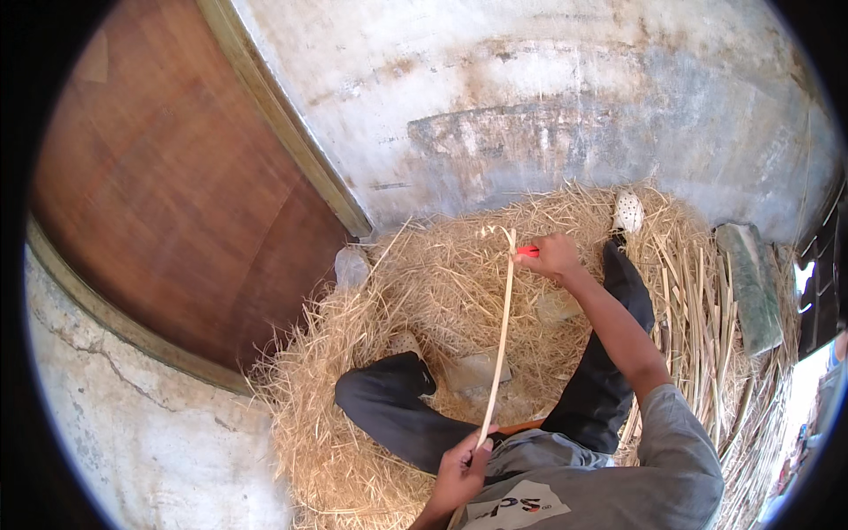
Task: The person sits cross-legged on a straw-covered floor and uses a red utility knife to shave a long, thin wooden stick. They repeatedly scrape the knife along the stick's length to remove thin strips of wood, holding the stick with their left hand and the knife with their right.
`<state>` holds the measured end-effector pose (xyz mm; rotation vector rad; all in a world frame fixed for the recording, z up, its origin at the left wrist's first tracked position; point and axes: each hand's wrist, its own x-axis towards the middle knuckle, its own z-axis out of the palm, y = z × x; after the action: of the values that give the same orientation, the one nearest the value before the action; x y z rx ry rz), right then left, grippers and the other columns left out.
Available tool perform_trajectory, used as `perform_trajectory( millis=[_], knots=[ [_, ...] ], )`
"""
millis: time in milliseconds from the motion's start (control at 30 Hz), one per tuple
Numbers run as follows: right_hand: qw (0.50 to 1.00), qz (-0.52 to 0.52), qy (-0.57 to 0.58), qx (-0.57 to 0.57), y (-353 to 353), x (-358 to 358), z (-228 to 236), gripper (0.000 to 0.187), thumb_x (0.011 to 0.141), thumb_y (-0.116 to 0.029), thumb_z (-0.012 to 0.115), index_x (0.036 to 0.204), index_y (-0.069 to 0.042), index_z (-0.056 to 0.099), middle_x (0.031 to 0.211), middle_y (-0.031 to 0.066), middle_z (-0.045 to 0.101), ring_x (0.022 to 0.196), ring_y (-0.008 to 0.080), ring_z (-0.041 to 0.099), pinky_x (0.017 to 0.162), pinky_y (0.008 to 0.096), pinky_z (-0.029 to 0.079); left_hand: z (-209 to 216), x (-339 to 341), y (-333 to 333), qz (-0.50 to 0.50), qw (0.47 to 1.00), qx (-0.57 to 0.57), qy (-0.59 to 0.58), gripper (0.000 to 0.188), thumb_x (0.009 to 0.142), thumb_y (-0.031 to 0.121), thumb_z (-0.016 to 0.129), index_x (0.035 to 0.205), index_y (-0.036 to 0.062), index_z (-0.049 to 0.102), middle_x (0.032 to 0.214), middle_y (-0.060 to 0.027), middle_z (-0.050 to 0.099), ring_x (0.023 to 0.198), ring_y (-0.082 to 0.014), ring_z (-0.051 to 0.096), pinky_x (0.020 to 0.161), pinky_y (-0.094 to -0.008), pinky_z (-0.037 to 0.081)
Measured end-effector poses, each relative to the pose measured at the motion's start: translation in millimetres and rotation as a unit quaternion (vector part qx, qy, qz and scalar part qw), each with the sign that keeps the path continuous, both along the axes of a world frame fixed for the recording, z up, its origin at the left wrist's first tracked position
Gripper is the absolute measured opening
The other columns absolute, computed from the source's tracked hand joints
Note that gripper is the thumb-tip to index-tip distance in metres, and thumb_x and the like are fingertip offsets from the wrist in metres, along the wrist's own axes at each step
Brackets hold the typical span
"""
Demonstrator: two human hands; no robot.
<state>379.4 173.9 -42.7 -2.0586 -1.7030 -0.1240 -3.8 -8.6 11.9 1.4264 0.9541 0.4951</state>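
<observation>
A long, pale strip of split bamboo or cane runs from near my lap up and away from me. Close to my body, my left hand is closed around its near end. Farther out, my right hand grips a red-handled tool, probably a knife, held against the strip near its far end. The tool's blade cannot be made out. Beside that far end, a thin curled shaving stands off the strip.
Straw-like shavings cover the ground around my legs. Several long strips lie on the right beside a greenish slab. A weathered wall rises ahead, with a brown door to the left. A clear plastic bag sits near the door.
</observation>
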Motion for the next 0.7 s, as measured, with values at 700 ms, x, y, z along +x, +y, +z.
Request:
perform_trajectory(
  millis=[700],
  knots=[
    [0.978, 0.179, 0.099, 0.030, -125.1, -146.0, 5.1, 0.063, 0.070, -0.071, 0.064, 0.057, -0.009, 0.059, 0.049, 0.0100, 0.053, 0.047, 0.0303, 0.058, 0.046, 0.0405, 0.044, -4.9, 20.7, 52.6, 0.051, 0.971, -0.175, -0.157, 0.034, 0.100, 0.013, 0.046, 0.131, 0.0005, 0.051, 0.059, 0.0055, 0.038, 0.048, -0.0019, 0.035, 0.042, -0.0175, 0.030]
  ],
)
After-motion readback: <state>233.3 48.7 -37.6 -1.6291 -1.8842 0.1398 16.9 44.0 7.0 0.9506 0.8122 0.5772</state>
